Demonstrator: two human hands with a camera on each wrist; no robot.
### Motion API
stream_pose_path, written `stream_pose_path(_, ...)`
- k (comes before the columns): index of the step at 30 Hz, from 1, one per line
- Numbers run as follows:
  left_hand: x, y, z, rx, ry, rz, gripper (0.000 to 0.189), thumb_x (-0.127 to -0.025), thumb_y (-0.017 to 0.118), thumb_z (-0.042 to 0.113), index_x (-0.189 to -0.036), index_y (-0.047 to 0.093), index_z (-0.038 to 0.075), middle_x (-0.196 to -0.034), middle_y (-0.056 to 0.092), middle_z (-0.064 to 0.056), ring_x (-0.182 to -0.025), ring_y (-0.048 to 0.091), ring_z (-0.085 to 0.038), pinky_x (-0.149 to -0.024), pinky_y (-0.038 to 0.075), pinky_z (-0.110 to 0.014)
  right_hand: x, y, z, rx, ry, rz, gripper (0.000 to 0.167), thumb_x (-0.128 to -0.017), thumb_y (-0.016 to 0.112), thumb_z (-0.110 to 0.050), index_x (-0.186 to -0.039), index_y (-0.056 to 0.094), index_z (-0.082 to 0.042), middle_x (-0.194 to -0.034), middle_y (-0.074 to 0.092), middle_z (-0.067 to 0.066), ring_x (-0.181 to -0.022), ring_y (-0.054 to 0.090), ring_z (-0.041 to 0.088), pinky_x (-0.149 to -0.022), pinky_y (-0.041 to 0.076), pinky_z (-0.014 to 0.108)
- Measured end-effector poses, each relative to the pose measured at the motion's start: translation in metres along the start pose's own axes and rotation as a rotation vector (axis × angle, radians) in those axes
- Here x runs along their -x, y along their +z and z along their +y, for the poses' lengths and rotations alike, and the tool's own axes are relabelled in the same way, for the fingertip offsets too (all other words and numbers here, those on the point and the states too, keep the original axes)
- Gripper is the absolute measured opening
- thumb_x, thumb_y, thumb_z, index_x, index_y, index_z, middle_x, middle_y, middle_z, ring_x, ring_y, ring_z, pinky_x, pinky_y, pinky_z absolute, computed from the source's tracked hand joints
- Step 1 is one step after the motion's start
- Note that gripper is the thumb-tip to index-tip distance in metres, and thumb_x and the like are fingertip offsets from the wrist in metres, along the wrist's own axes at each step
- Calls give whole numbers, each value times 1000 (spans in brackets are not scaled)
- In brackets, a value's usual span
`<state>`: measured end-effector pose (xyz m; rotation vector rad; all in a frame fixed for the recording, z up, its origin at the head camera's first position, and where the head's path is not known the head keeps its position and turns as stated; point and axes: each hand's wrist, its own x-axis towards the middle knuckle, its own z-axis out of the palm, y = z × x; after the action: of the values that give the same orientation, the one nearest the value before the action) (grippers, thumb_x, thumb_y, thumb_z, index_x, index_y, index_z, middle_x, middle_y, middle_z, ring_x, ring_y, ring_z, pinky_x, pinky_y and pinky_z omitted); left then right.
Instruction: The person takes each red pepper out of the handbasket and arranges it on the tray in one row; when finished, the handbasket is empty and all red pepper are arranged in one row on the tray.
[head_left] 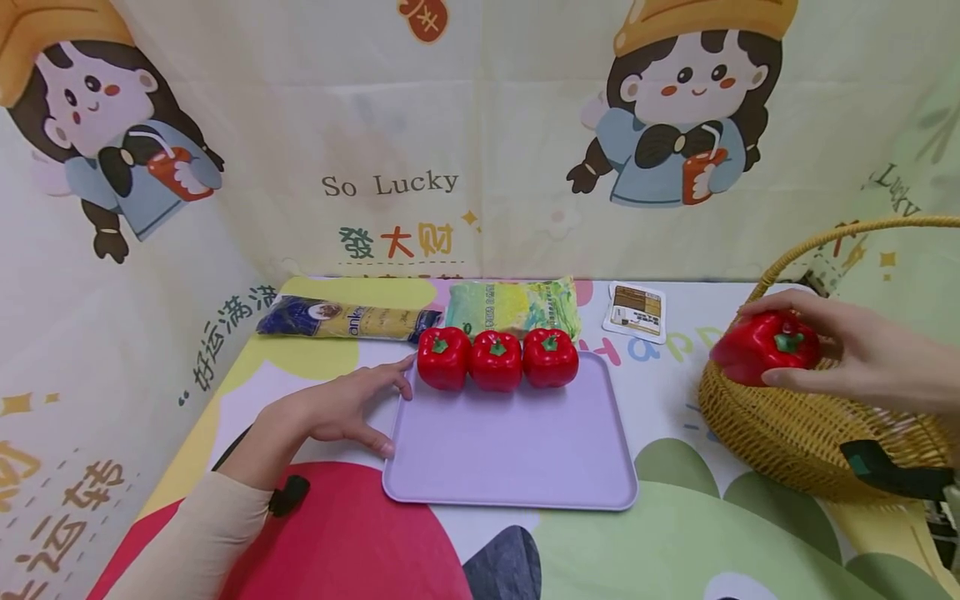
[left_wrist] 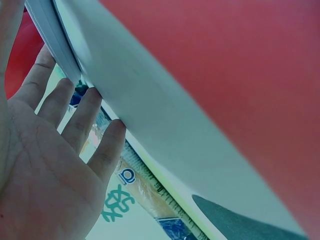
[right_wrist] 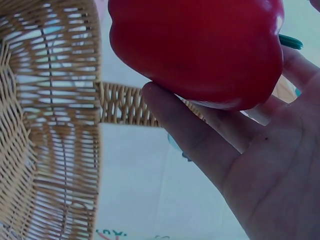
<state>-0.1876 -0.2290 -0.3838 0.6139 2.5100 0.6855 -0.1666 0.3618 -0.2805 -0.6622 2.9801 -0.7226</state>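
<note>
My right hand [head_left: 862, 346] holds a red bell pepper [head_left: 765, 348] over the near-left rim of a wicker basket [head_left: 787, 442], thumb on one side and fingers on the other. In the right wrist view the same bell pepper [right_wrist: 195, 50] shows its smooth side against the fingers. Three more red bell peppers [head_left: 495, 362] stand in a row along the far edge of a lilac tray [head_left: 510, 450], stems up. At the tray's left edge rests my left hand [head_left: 341, 408], fingers spread and fairly straight, fingertips touching the rim.
Behind the tray lie a blue-and-yellow pasta packet [head_left: 345, 321] and a green-yellow packet [head_left: 513, 308]. A small flat brown-and-white packet [head_left: 635, 312] sits right of them. The basket's tall handle [head_left: 795, 250] arches above its rim. A printed cloth wall [head_left: 525, 150] closes off the back.
</note>
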Motion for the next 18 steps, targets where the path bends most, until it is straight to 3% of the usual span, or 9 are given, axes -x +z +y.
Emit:
stream_pose_path(4,0,1,0,6,-4,-3,70,-67,94,47,-124,58,30,-172,21,-4,-157,19,-37,-120,28,-63,-2,4,-4,-22,-10,-7,78,-76,91,-9,-142,52,-20,-132,52,6,-100,52,-1,-60,58,24)
stream_pose_path(12,0,-1,0,-5,0,3,69,-67,94,48,-123,58,30,-172,21,-4,-156,20,-37,-121,27,-64,-10,7,-11,-69,-56,-1,80,-75,91,-6,-143,52,-19,-129,48,-14,-108,48,-2,-61,58,24)
stream_pose_path(18,0,-1,1,-10,-1,-3,69,-68,94,48,-124,58,30,-172,20,-3,-157,19,-37,-121,26,-64,-19,12,-20,-68,-88,-5,82,-73,92,-8,-143,52,-23,-129,52,-14,-107,52,0,-62,59,25)
